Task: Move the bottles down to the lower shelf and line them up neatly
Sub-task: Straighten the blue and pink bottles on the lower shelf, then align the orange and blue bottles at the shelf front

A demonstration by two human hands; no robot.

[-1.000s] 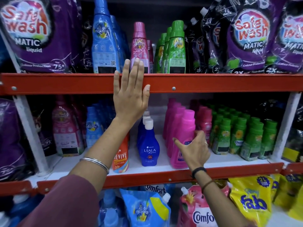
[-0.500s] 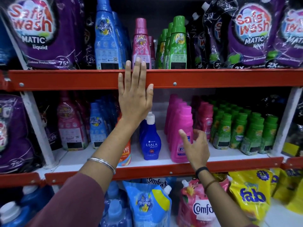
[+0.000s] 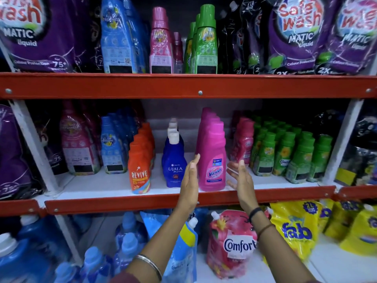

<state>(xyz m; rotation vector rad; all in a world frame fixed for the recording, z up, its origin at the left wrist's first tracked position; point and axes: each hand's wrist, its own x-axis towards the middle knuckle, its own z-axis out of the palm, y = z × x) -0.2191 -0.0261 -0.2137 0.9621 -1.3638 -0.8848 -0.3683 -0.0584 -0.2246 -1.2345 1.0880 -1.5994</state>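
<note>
Both hands flank the pink Vanish bottle (image 3: 212, 158) at the lower shelf's (image 3: 183, 199) front edge: left hand (image 3: 190, 178) and right hand (image 3: 239, 176), fingers spread, not gripping, bare shelf beyond the right fingers.

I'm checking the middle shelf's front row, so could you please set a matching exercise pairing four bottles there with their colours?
Things:
1. Revive bottle
2. Ujala bottle
3. Vanish bottle
4. Comfort bottle

Colours:
A. pink
B. green
C. orange
D. dark blue

Pairs: 1-C, 2-D, 3-A, 4-B
</note>
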